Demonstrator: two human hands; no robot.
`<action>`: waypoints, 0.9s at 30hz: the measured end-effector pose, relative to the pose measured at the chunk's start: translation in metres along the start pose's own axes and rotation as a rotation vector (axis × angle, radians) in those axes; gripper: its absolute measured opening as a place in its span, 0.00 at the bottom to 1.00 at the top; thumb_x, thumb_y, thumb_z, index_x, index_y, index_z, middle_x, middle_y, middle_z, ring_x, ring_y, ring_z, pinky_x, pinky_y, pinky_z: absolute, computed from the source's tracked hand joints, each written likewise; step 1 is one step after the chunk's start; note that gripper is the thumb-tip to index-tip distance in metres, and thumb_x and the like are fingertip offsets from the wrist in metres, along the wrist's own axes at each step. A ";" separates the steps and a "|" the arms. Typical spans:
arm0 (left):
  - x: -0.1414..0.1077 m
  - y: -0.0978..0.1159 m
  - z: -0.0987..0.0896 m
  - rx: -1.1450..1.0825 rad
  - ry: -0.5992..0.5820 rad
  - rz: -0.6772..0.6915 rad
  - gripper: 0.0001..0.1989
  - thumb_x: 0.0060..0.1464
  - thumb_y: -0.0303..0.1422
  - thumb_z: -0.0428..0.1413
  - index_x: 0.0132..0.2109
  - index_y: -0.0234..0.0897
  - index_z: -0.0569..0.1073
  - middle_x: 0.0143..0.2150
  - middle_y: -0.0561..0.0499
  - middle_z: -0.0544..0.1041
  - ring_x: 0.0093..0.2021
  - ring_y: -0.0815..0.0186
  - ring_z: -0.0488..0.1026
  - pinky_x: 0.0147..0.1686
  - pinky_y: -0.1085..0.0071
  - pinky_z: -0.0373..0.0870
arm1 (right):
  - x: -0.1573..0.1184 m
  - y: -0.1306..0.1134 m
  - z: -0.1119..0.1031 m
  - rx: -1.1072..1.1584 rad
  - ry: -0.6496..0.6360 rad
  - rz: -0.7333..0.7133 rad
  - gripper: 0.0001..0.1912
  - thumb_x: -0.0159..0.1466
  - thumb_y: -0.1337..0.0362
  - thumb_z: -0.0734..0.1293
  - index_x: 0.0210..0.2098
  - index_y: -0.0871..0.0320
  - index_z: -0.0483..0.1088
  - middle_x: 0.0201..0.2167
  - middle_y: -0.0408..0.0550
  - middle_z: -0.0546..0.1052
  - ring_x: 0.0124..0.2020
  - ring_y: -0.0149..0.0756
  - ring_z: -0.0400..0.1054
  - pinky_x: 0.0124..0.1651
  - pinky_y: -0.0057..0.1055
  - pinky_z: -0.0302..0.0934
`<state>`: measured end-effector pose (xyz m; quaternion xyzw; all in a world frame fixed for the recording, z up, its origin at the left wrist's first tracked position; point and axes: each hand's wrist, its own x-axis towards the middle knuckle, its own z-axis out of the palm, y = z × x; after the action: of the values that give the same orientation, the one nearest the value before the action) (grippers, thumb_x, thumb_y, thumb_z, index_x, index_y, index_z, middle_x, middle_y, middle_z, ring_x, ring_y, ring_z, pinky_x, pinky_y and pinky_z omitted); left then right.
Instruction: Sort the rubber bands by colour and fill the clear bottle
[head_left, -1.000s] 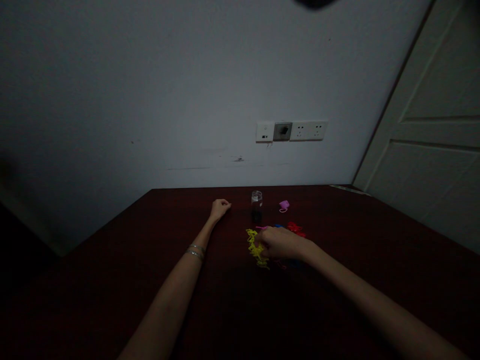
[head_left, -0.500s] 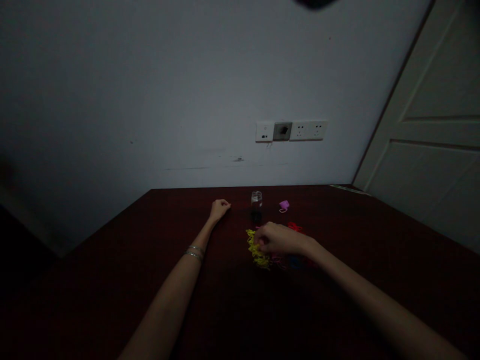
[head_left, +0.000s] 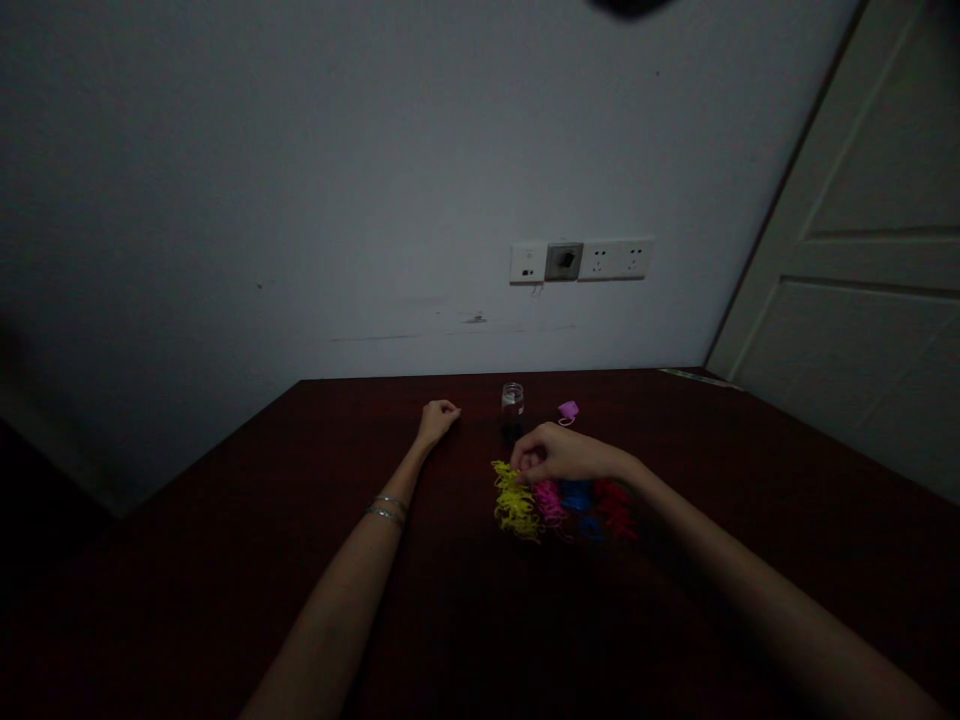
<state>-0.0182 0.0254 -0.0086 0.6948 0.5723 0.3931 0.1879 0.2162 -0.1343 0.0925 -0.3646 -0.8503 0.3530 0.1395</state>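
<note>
Four piles of thin strands lie side by side on the dark red table (head_left: pixel 300 450): yellow (head_left: pixel 516 508), pink (head_left: pixel 550 502), blue (head_left: pixel 577 497) and red (head_left: pixel 615 508). Over the top of the yellow and pink piles is my right hand (head_left: pixel 551 452), its fingers pinched together; whatever is between the fingertips is too small to make out. My left hand (head_left: pixel 439 417) rests on the table to the left of a clear glass jar (head_left: pixel 513 402), fingers curled closed, and anything inside them is hidden.
Behind the piles, a small pink-purple object (head_left: pixel 568 410) with a loop lies right of the jar. A wall with sockets (head_left: pixel 615 261) borders the table's back edge. A pale door (head_left: pixel 862 260) stands at the right.
My right hand has moved slightly up and away from the yellow pile, uncovering more of the pink, blue and red strands. The left hand has stayed in place.
</note>
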 end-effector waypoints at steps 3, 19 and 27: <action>0.000 0.000 0.000 -0.004 0.006 -0.004 0.09 0.44 0.33 0.54 0.28 0.30 0.76 0.26 0.48 0.75 0.29 0.68 0.69 0.31 0.75 0.62 | 0.001 0.002 -0.002 0.008 0.009 -0.010 0.11 0.51 0.61 0.67 0.32 0.63 0.73 0.23 0.44 0.71 0.25 0.28 0.64 0.27 0.24 0.57; 0.001 -0.002 0.001 -0.003 -0.001 0.001 0.09 0.45 0.32 0.54 0.28 0.29 0.75 0.26 0.49 0.75 0.27 0.69 0.68 0.29 0.75 0.61 | 0.031 -0.004 -0.085 -0.005 0.180 0.005 0.14 0.50 0.59 0.67 0.32 0.62 0.74 0.25 0.46 0.73 0.25 0.28 0.62 0.29 0.27 0.55; -0.001 0.001 0.000 0.009 0.008 -0.003 0.09 0.44 0.33 0.54 0.29 0.30 0.76 0.26 0.48 0.75 0.28 0.68 0.69 0.30 0.75 0.61 | 0.074 0.024 -0.114 -0.204 0.109 0.087 0.11 0.48 0.64 0.67 0.29 0.63 0.74 0.24 0.46 0.74 0.24 0.27 0.62 0.27 0.25 0.54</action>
<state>-0.0180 0.0247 -0.0083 0.6930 0.5759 0.3932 0.1831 0.2335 -0.0132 0.1554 -0.4320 -0.8564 0.2502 0.1321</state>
